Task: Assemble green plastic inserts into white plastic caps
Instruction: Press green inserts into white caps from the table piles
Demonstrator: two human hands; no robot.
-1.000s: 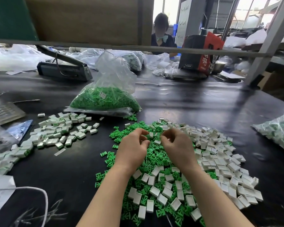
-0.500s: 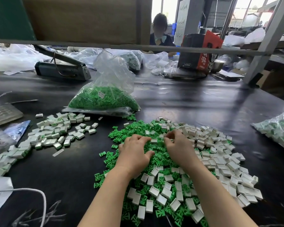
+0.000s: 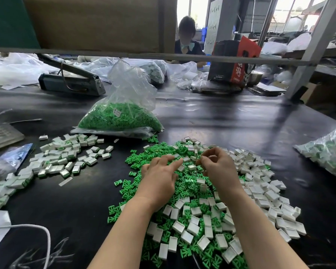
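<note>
**Green inserts & white caps heaped mid-table, both hands over the pile**

Green inserts lie mixed w/ white caps in one big heap on the black table, centre-front; inserts mostly on the left side, caps thicker to the right & near edge.

Clear bag of green inserts sits just behind the heap, neck standing up. Second pile, assembled caps w/ green showing, spreads off to the left, apart from the main heap. Another bag of caps at far right edge. Heat sealer further back left; red-black box back right. Person seated across the table.

Left hand hovers low over the inserts, fingers stretched fwd & loosely spread, tips at the heap; can't tell if it touches a piece. Right hand raised slightly, fingers curled in, thumb & forefinger pinched together at the tips; what's in the pinch is too small to tell.
</note>
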